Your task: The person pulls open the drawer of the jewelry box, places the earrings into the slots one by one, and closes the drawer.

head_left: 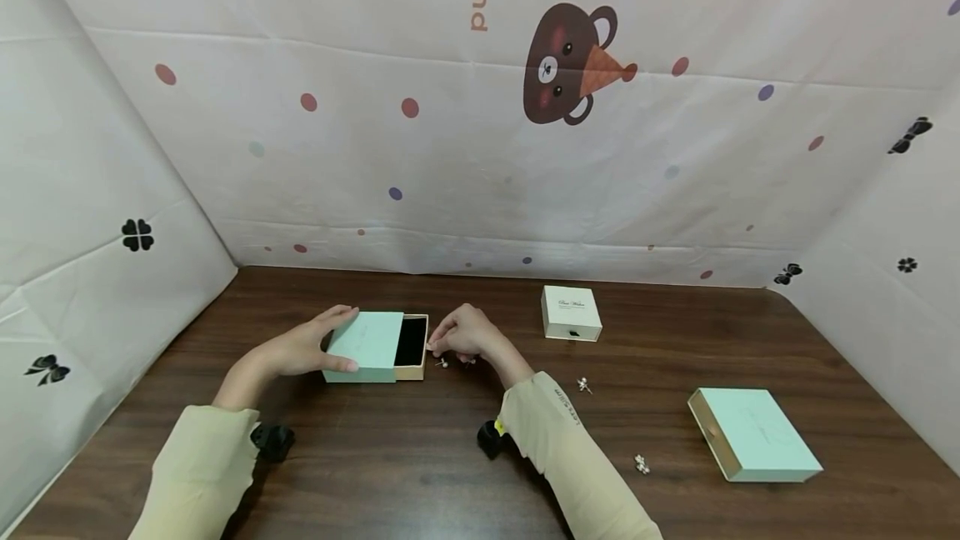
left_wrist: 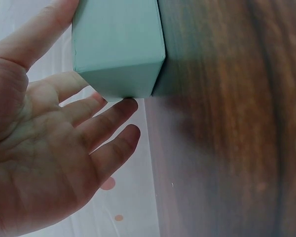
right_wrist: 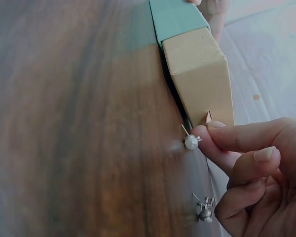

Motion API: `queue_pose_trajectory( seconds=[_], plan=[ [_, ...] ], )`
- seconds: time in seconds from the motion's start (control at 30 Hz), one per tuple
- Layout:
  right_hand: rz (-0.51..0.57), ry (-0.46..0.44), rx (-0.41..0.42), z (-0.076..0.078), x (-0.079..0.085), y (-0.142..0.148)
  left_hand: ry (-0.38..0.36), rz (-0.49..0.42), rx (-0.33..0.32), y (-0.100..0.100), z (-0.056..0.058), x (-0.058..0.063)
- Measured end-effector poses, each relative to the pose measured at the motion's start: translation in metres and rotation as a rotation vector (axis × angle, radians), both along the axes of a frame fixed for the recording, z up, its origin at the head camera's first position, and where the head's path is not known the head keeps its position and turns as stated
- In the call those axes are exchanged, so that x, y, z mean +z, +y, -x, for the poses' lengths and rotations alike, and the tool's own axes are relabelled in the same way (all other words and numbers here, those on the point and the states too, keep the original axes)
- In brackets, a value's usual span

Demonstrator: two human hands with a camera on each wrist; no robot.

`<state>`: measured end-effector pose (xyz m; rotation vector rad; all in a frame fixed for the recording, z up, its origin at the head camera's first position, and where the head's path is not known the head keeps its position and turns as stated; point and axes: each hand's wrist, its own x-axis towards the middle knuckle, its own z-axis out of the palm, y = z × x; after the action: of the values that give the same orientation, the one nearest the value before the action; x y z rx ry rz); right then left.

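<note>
My hands are working apart, at opposite ends of one mint box (head_left: 363,348): my left hand (head_left: 303,348) is gripping its sleeve (left_wrist: 118,39), thumb along the near side, and my right hand (head_left: 468,333) is pinching the small tab (right_wrist: 208,117) on the drawer (right_wrist: 202,86). The box is lying short of the table's far edge, nearer the far left corner than the far right one, with the drawer jutting partway out and its dark lining (head_left: 412,342) showing.

I am judging that too sharp a tug could tear the tab or jerk the drawer clear, and a slack left grip could let everything slide. A pearl stud (right_wrist: 191,142) and a second stud (right_wrist: 205,213) are lying just beside my right fingers, so a careless knuckle could send either rolling.

The dark wood-grained table (head_left: 375,473) is also carrying a white box (head_left: 572,312) near its far edge and another mint box (head_left: 756,436) toward its right edge. Pale printed cloth (head_left: 450,148) is hanging behind and at both sides, a brown bear (head_left: 555,65) showing above the far edge.
</note>
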<state>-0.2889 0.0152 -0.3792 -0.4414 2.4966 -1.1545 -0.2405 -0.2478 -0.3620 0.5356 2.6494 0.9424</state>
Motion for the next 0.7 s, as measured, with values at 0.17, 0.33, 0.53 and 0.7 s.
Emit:
queue_pose_trajectory(
  seconds=[0.17, 0.33, 0.53, 0.7],
  plan=[
    [-0.003, -0.005, -0.007, 0.001, -0.0008, 0.0036, 0.007, -0.001, -0.003, -0.0002, 0.0, -0.0006],
    [0.005, -0.012, -0.004, 0.0011, -0.0007, 0.0055, 0.004, -0.005, 0.001, -0.0002, -0.0007, -0.001],
    [0.004, -0.012, -0.004, 0.0013, -0.0007, 0.0089, -0.008, -0.019, 0.004, 0.0006, -0.0012, -0.0007],
    [0.004, -0.022, -0.016, 0.0012, 0.0, 0.0107, -0.004, -0.019, 0.002, 0.0005, -0.0014, -0.0001]
  ],
)
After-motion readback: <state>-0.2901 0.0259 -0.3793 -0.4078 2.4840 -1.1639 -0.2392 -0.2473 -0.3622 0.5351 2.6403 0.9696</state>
